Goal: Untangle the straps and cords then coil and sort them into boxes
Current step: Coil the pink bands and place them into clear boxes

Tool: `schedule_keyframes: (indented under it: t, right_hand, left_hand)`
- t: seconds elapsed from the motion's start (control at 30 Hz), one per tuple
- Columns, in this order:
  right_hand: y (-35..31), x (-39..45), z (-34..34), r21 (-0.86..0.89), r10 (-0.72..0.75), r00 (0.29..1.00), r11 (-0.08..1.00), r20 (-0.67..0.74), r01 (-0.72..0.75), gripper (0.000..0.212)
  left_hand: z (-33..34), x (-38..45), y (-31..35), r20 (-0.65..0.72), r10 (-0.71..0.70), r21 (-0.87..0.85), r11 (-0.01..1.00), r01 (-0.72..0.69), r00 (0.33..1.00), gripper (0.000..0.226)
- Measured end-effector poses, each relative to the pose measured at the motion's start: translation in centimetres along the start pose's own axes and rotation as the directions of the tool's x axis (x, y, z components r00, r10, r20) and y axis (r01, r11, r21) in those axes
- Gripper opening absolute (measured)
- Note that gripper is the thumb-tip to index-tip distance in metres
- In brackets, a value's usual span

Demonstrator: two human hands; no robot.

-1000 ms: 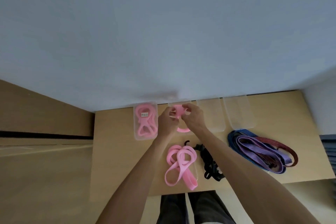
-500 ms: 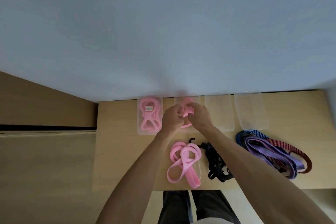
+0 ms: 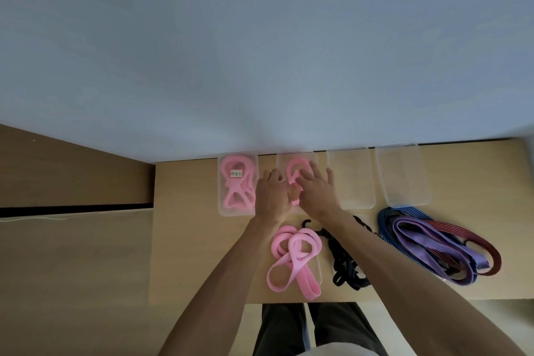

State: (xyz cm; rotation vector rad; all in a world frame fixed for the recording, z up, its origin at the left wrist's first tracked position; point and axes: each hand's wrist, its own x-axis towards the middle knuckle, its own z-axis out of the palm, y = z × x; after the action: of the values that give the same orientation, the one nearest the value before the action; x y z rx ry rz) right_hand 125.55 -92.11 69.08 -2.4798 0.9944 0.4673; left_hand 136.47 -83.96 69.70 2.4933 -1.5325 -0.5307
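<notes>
We see four clear boxes in a row along the far edge of the table (image 3: pixel 202 240), hard against the wall (image 3: pixel 260 52). The first box (image 3: pixel 222 208), left of centre, holds a pink band (image 3: pixel 238 188) whose long axis runs from the wall toward the near edge. The second box (image 3: pixel 281 160) holds another coiled pink band (image 3: pixel 294 167), and both hands are over it. Our left hand (image 3: pixel 271 196) has its fingers curled at the band's near end; we cannot tell whether it grips. Our right hand (image 3: pixel 316 192) lies flat, fingers straight, pressing on the coil. The third box (image 3: pixel 351 179) and fourth box (image 3: pixel 403 173) stand to the right, narrow gaps between them. Below the hands lies a loose pink strap (image 3: pixel 294 260), its long loops trailing toward the near edge, beside a black cord (image 3: pixel 346 266). At right a heap of purple, blue and red straps (image 3: pixel 439 246) stretches diagonally toward the lower right. Bare wood shows left of the first box.
</notes>
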Motion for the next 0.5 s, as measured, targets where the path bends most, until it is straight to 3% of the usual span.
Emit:
schedule_keyframes:
  t: [0.07,0.13,0.23,0.37,0.5]
  right_hand:
    - [-0.7,0.2,-0.2,-0.094,-0.027,0.989,0.995,0.143,0.041,0.047]
    - [-1.3,0.4,-0.5,-0.073,-0.046,0.987,0.996,0.153,0.058,0.048]
    - [-1.3,0.2,-0.5,0.072,-0.032,0.999,0.997,-0.011,0.032,0.043]
    - [-1.0,-1.3,-0.9,0.314,0.102,0.952,0.949,-0.289,-0.006,0.032]
    - [-1.0,-3.0,-1.6,0.394,0.205,0.958,0.912,-0.202,-0.112,0.022]
  left_hand:
    - [0.1,0.0,0.4,0.097,0.005,0.06,0.998,-0.011,0.995,0.008]
    - [0.2,0.1,0.3,0.155,0.001,0.075,0.997,-0.013,0.988,0.018]
    - [-0.1,-0.4,0.1,0.1,0.02,-0.046,0.999,-0.016,0.995,0.019]
    - [-0.8,-1.9,-0.4,-0.004,-0.096,-0.178,0.98,0.094,0.995,0.021]
    - [-1.0,-4.4,-0.3,0.043,-0.211,-0.23,0.949,0.215,0.976,0.013]
